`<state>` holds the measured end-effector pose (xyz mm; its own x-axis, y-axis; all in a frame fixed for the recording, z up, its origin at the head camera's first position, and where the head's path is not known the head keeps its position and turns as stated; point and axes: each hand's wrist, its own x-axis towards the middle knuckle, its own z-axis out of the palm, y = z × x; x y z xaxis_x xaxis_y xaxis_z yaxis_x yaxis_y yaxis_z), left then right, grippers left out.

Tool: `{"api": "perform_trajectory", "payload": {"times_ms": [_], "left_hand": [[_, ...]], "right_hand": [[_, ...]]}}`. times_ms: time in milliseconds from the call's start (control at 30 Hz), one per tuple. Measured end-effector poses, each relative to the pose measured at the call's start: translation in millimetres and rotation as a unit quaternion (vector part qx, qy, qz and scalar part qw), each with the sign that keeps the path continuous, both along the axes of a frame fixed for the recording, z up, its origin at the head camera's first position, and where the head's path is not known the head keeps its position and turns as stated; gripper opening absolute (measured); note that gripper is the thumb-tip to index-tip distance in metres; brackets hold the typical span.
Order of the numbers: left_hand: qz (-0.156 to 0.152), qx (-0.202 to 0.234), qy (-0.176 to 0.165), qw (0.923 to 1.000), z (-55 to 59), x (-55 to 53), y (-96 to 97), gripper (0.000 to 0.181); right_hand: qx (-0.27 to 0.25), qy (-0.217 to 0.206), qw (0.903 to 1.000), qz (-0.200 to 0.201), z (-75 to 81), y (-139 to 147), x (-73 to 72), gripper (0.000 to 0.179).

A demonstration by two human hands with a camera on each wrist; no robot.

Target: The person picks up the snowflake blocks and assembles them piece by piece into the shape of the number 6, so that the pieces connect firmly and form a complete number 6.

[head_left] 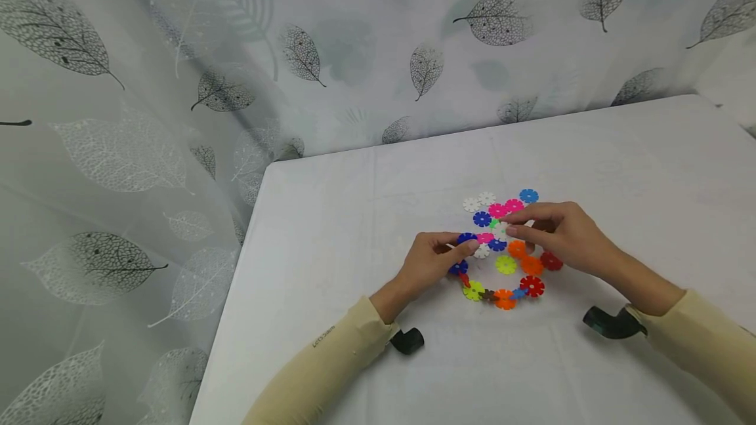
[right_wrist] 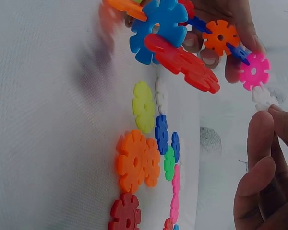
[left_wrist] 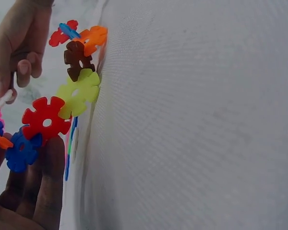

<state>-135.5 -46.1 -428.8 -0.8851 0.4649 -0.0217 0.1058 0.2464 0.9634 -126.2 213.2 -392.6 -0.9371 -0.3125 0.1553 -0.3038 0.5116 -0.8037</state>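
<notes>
A chain of slotted plastic flower discs in many colours hangs in a curve from my left hand. My left thumb and fingers grip it near a dark blue disc and an orange disc. At the chain's end is a pink disc, with a white disc at its edge. My right hand pinches that white disc between thumb and index finger. Further along the chain, the left wrist view shows a red disc, a yellow-green disc and a brown disc.
Several loose discs lie on the white-covered table beyond and under the chain, including a light blue disc, orange discs and a dark red disc. A leaf-patterned curtain hangs behind the table.
</notes>
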Motion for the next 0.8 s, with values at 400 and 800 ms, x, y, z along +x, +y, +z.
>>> {"api": "perform_trajectory", "payload": {"times_ms": [400,800], "left_hand": [[0.007,-0.008,0.000,0.9999,-0.3,-0.7,0.8,0.029],[-0.001,-0.005,0.010,0.9999,0.7,-1.3,0.2,0.028]], "right_hand": [[0.015,0.030,0.9994,0.000,-0.5,-0.2,0.9,0.020],[0.019,0.041,0.9989,-0.009,-1.4,-1.6,2.0,0.021]]}}
